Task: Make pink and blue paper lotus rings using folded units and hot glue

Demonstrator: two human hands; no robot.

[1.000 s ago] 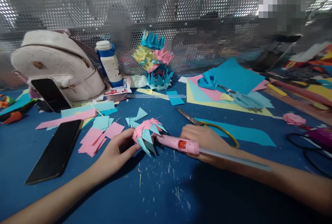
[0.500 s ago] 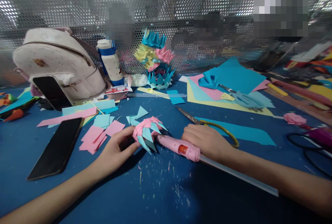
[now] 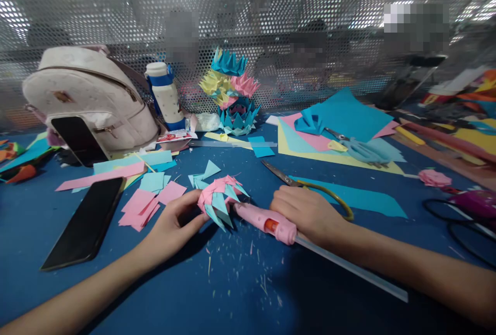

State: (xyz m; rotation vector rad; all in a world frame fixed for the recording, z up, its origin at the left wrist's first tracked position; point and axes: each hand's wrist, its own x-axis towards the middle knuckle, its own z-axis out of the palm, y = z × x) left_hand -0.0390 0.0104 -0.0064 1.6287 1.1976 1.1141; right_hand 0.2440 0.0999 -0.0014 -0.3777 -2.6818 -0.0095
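Observation:
Between the thumb and fingers of my left hand (image 3: pixel 176 226) is a folded paper ring (image 3: pixel 219 198), pink with pointed light-blue tips. My right hand (image 3: pixel 302 208) is closed round a pink glue gun (image 3: pixel 267 221); its fingers are mostly hidden behind the gun. The nozzle points left and lies at the ring's right side; I cannot tell whether it touches. A long clear glue stick (image 3: pixel 352 268) sticks out of the gun's back end. Just beyond the ring lie small light-blue folded pieces (image 3: pixel 205 172).
Scissors (image 3: pixel 289 177) with yellow handles lie beyond my right hand, and blue-handled scissors (image 3: pixel 360 149) rest on coloured sheets (image 3: pixel 349 115). At left are a phone (image 3: pixel 85 224), pink paper squares (image 3: pixel 139 208) and a backpack (image 3: pixel 85 97). A bottle (image 3: pixel 166 97) and paper flowers (image 3: pixel 236 92) stand behind.
The rear of the glue gun and its stick have swung slightly left and down with my right hand. My left hand and the paper ring stay almost still.

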